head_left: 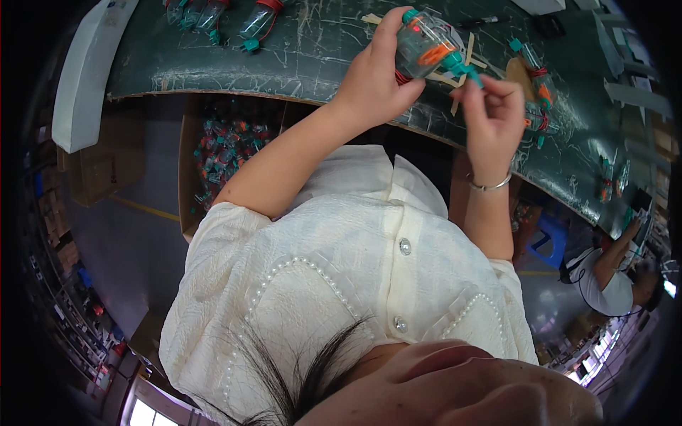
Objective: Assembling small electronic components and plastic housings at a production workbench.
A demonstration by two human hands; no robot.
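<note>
My left hand point(376, 82) is wrapped round a clear plastic bottle-shaped piece point(419, 48) with an orange part inside and teal fittings, holding it tilted over the bench. A small red glow shows inside its clear wall. At the lower right end of the piece, the thumb and fingers of my right hand point(494, 117) pinch a teal part point(470, 74); whether that part is fixed to the piece I cannot tell. Several pale flat strips point(469, 50) lie on the bench just behind my right fingers.
More clear pieces with red rims point(259, 18) lie at the far left of the green bench point(312, 60), others point(536, 71) to the right. Below the bench edge, a cardboard box point(190, 142) holds many small pieces. A co-worker point(611, 280) sits at right near a blue stool point(548, 240).
</note>
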